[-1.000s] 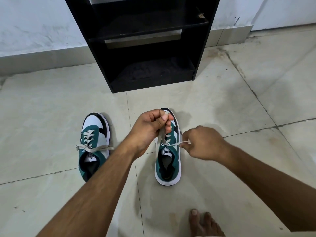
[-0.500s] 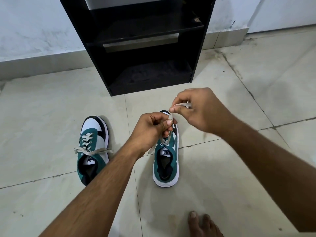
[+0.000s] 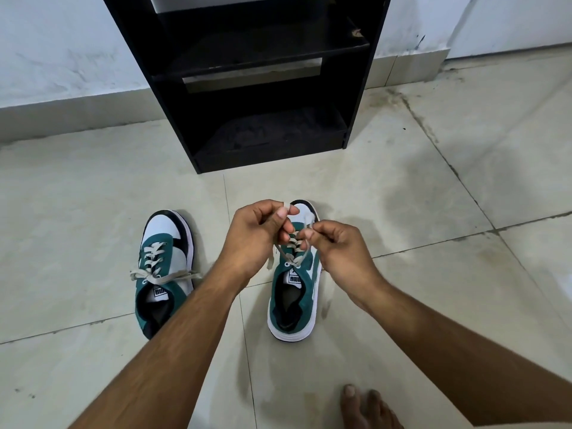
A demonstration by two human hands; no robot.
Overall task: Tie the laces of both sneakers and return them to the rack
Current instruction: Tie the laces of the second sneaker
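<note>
Two green, white and black sneakers stand on the tiled floor, toes pointing at the rack. The left sneaker (image 3: 164,270) has its grey laces lying loose across the tongue, ends spread to both sides. Over the right sneaker (image 3: 294,301), my left hand (image 3: 257,236) pinches one lace end and my right hand (image 3: 337,255) pinches the other. The two hands sit close together above its eyelets, and the right sneaker's laces (image 3: 291,258) cross below my fingers. The black rack (image 3: 247,88) stands just beyond the shoes with bare shelves.
A white wall with a tile skirting runs behind the rack. My bare foot (image 3: 368,407) rests on the floor at the bottom right. Tiled floor (image 3: 433,196) spreads to both sides of the shoes.
My right hand has come down and in from a raised position, bringing its lace end next to my left hand. The left sneaker has not moved.
</note>
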